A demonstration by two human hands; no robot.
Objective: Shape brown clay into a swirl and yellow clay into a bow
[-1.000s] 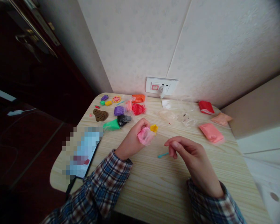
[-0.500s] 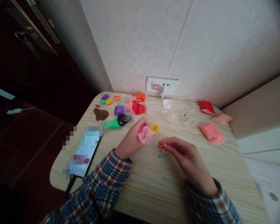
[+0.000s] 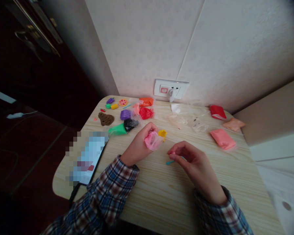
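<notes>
My left hand is closed around a pink bag of clay, its crumpled clear plastic sticking out past the fingers. Just beyond it lies a small yellow packet. My right hand is to the right, thumb and fingers pinched on a tiny piece of pink clay. Beneath these fingers a thin turquoise modelling tool rests on the table, partly hidden by the hand. The two hands are apart.
On the table at left are a phone, a brown clay coil, clay grapes and a round citrus slice. A green packet and clear wrappers lie farther back. A coral packet sits at right.
My right hand has shifted left, toward the left hand, and the pink piece now shows between its fingertips. The left hand keeps its hold on the pink bag.
</notes>
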